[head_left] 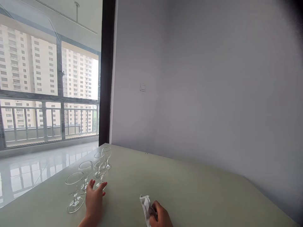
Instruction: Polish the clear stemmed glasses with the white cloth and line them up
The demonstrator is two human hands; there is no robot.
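Greenish tabletop (189,195) (with glasses (73,188)), grey wall (224,85).

stemmed glasses (86,170): clear, glossy, smooth | cloth (145,203): white, soft-looking | tabletop (189,192): smooth, low-sheen

The worktop (189,189) is a plain, pale grey-green, the wall (213,88) a flat lilac-grey. White cloth (145,205), clear colourless stemmed glasses (74,189), a near-black door frame (107,72), cream tower blocks (40,63) dotted with rows of dark windows.

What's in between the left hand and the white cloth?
Just bare green tabletop lies between the left hand and the white cloth. You can see that in the head view.
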